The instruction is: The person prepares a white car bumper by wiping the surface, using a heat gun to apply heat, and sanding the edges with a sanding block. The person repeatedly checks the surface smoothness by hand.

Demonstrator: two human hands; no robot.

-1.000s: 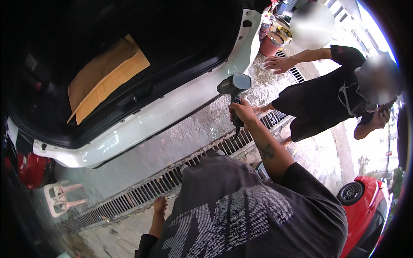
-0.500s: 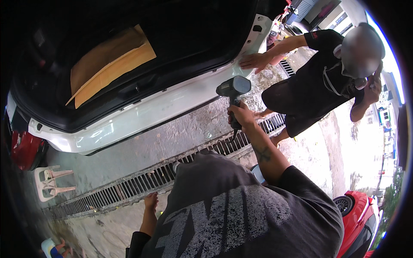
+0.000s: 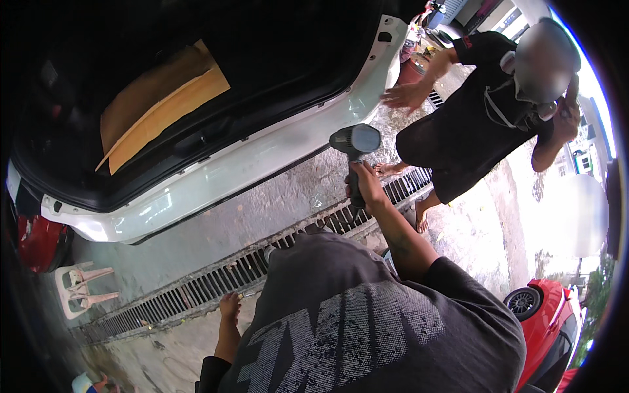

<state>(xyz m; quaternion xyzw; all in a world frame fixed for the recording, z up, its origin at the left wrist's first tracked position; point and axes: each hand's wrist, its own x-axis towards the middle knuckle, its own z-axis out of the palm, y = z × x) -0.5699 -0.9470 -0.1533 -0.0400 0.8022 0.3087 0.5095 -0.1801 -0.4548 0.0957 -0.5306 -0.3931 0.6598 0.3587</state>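
My right hand (image 3: 369, 184) is wrapped round the handle of a dark grey pistol-grip tool, by its shape a heat gun (image 3: 357, 139). It is held up in the air, apart from the white rear bumper (image 3: 262, 154) of the car, its wide round end to the right. My left hand (image 3: 229, 308) hangs low at my side over the floor, holding nothing that I can see. Its fingers look loose and apart, though partly hidden. Folded brown cardboard (image 3: 167, 108) lies in the car's open dark boot.
A co-worker (image 3: 475, 124) in dark clothes stands at the right, one hand (image 3: 407, 97) near the bumper's corner. A metal drain grate (image 3: 196, 291) crosses the floor. A pale plastic stool (image 3: 82, 288) lies at the left. A red car (image 3: 547, 321) stands at the lower right.
The co-worker's hand has lifted off the bumper and now hovers beside it. My view has shifted slightly. The heat gun stays in my right hand, at nearly the same place.
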